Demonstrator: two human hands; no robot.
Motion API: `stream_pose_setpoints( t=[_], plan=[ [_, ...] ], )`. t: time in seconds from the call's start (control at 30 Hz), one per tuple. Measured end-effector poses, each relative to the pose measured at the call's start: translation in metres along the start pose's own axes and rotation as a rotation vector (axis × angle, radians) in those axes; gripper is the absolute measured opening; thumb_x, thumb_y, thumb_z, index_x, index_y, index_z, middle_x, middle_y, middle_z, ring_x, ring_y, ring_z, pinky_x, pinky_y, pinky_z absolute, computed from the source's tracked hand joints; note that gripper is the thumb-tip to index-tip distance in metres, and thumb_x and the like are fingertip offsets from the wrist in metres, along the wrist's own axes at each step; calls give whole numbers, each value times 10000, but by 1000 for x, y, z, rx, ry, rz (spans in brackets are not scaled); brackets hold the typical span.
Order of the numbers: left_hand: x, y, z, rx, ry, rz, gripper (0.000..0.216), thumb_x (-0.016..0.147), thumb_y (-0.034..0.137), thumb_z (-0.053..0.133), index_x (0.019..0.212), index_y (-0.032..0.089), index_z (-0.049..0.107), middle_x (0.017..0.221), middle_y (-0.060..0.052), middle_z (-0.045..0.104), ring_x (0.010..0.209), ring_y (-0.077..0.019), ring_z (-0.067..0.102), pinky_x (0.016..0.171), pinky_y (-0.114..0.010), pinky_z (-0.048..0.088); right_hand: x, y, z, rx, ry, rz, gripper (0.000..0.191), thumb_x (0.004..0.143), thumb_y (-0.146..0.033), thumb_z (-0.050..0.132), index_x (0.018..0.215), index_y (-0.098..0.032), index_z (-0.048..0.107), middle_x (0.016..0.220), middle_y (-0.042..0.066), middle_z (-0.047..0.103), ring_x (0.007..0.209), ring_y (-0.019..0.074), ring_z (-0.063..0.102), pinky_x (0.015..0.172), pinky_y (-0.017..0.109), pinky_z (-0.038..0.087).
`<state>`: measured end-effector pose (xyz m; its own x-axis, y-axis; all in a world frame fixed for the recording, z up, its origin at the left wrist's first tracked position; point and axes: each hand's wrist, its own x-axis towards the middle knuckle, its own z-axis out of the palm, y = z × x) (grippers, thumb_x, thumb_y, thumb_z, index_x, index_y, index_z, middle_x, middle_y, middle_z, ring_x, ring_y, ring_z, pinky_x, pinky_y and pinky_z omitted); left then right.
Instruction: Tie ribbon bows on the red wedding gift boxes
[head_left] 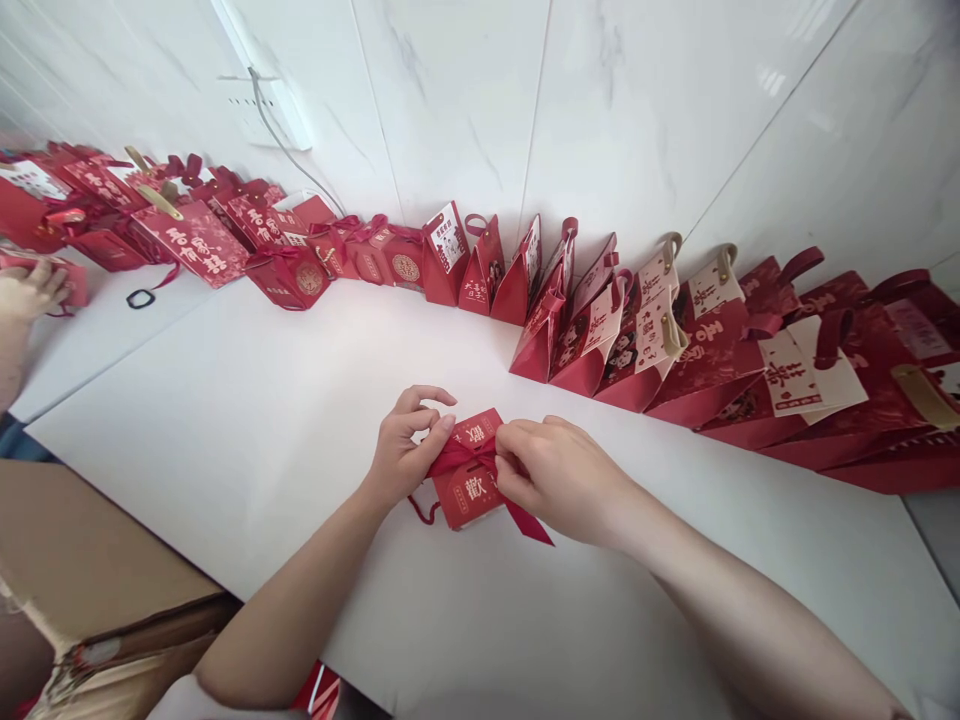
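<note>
A small red gift box (463, 497) with pale printed characters lies on the white table (300, 400) in front of me. Dark red ribbon (531, 524) crosses its top in a bow or knot, one tail trailing toward me on the right. With thumb and fingers, my left hand (407, 445) pinches the ribbon at the box's left side. My right hand (551, 475) is closed on the ribbon at the right, covering part of the box. A thin dark red cord (424, 514) curls out at the box's lower left.
Red gift boxes (705, 350) with ribbon handles line the wall on the right. More tied boxes (289, 278) crowd the left. Another person's hand (34, 290) holds a red box at far left, near a black loop (140, 298). A cardboard box (97, 550) stands lower left.
</note>
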<state>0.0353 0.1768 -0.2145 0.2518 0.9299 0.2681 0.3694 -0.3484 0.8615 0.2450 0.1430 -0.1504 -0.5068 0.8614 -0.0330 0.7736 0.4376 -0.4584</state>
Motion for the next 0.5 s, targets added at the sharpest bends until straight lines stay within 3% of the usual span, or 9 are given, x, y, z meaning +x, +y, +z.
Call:
stream_pose_setpoints(
  t=[0.17, 0.33, 0.5],
  plan=[
    [3, -2, -3, -193, -117, -89, 442, 931, 390, 529, 550, 169, 563, 1019, -88, 616, 1048, -243, 575, 850, -348, 471, -2, -3, 0, -118, 20, 35, 215, 928, -165, 426, 744, -178, 536, 733, 8, 606, 567, 130, 457, 619, 293, 279],
    [3, -5, -5, -380, -110, -171, 524, 942, 435, 497, 513, 146, 577, 1075, -90, 605, 929, -206, 595, 792, -319, 495, -9, -4, -5, -33, 34, 52, 311, 954, -415, 522, 743, -187, 531, 758, 10, 632, 613, 144, 514, 599, 278, 294],
    [1, -5, -2, -417, -114, -191, 497, 941, 418, 519, 538, 138, 599, 1053, -77, 589, 812, -162, 580, 764, -302, 480, -14, -6, -4, 34, 1, 42, 166, 879, -207, 593, 738, -195, 506, 765, -12, 648, 644, 137, 541, 592, 260, 307]
  ],
)
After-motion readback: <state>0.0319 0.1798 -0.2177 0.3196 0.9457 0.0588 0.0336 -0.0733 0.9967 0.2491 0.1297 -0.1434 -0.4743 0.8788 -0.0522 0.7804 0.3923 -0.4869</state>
